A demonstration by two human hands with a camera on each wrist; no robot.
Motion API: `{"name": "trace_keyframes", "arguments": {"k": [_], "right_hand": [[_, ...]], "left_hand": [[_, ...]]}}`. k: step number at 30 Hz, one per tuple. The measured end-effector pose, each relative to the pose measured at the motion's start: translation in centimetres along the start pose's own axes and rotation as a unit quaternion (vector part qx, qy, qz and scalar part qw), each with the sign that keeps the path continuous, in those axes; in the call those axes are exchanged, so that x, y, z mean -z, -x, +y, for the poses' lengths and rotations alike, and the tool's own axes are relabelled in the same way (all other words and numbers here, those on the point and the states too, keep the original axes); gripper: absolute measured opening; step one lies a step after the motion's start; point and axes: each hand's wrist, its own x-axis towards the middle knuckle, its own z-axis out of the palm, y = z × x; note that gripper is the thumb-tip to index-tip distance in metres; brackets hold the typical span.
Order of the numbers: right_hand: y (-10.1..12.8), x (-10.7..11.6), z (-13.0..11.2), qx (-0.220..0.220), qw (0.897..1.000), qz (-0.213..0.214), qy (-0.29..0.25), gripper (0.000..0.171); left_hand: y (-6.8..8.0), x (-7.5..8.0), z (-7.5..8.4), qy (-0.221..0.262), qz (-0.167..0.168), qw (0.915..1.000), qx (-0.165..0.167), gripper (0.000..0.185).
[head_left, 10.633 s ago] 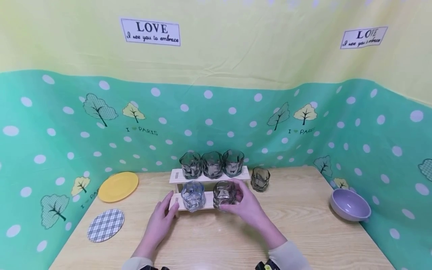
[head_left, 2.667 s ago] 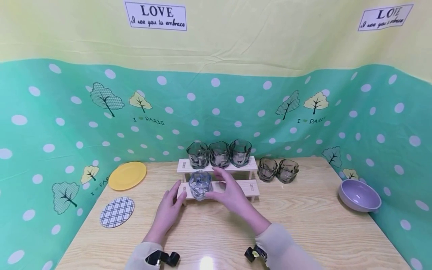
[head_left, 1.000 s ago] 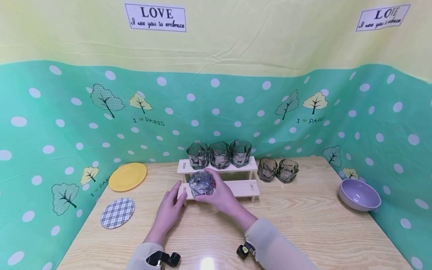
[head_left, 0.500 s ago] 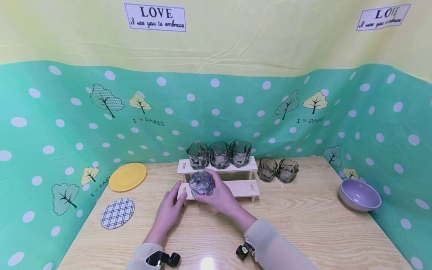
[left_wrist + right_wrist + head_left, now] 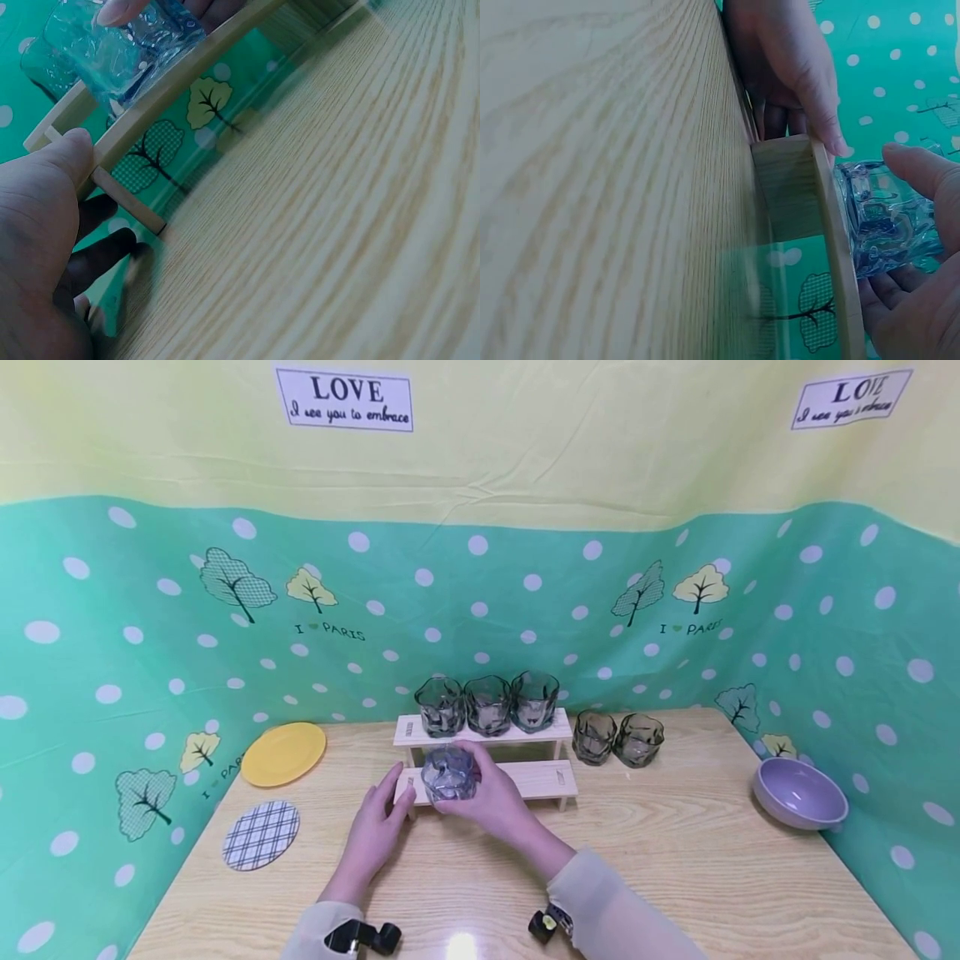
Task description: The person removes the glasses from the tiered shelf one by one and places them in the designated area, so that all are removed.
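Observation:
A clear bluish glass (image 5: 448,774) stands at the left of the lower tier of a wooden two-tier rack (image 5: 542,777). My right hand (image 5: 492,799) grips it, thumb on the near side and fingers behind; the right wrist view shows the glass (image 5: 889,217) between thumb and palm. My left hand (image 5: 375,829) holds the rack's left end, thumb on the shelf's front edge (image 5: 150,105). Three dark glasses (image 5: 487,703) line the upper tier. Two more dark glasses (image 5: 615,739) stand on the table right of the rack.
A yellow plate (image 5: 283,752) and a plaid coaster (image 5: 261,834) lie at the table's left. A purple bowl (image 5: 798,792) sits at the far right. A green dotted cloth walls in three sides of the wooden table (image 5: 675,860).
The dark glass that stood on the lower tier now stands on the table at the right. My right hand has closed round the clear glass. The left hand has stayed put.

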Motion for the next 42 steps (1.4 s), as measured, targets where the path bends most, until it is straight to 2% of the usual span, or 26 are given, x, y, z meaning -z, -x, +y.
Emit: {"name": "trace_keyframes", "arguments": {"k": [19, 29, 42], "right_hand": [[2.5, 3.9, -0.7, -0.03, 0.999, 0.018, -0.005, 0.107], [3.5, 6.4, -0.7, -0.05, 0.998, 0.043, -0.013, 0.104], [5.4, 10.9, -0.3, -0.058, 0.996, 0.064, -0.017, 0.101]], "left_hand": [[0.2, 0.0, -0.2, -0.001, -0.005, 1.0, 0.002, 0.066], [0.0, 0.1, -0.1, 0.0, -0.015, 0.9999, 0.004, 0.068], [-0.1, 0.1, 0.0, -0.002, -0.017, 0.9997, 0.018, 0.069]]}}
